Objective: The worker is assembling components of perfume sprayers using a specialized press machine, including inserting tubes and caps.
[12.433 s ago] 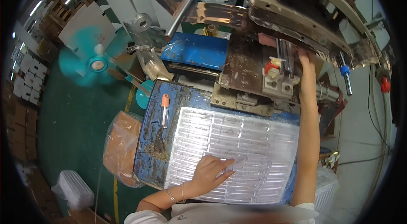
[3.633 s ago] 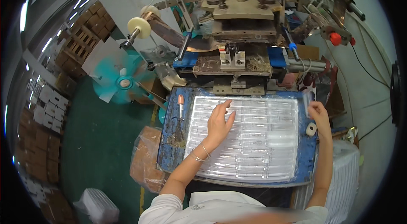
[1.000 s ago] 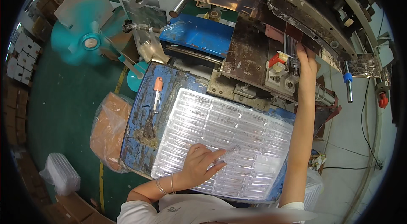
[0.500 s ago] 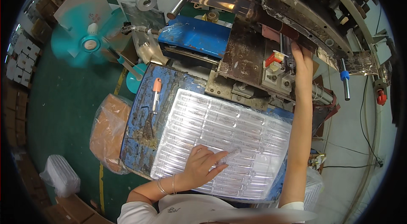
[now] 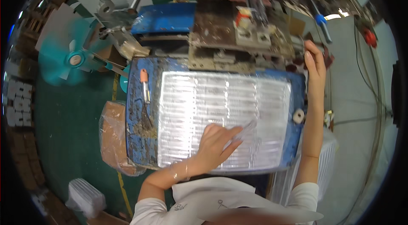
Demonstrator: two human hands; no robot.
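Observation:
My left hand is over the tray, thumb and fingers pinching a clear plastic tube. Beneath it, a white tray holds rows of clear plastic tubes on a worn blue table. My right hand is at the right end of the machine's front, its fingers curled; what they grip, if anything, is blurred. Left of that hand, the machine's dark metal bed carries a small metal fixture with a red and white part.
A slim tool with an orange end lies on the blue table, left of the tray. At the table's right edge is a pale round knob. A teal fan spins at the left, above a plastic-wrapped brown bundle.
My right hand has come out from the machine's fixture to its right front side. The left hand still holds the clear tube over the tray. The view has shifted.

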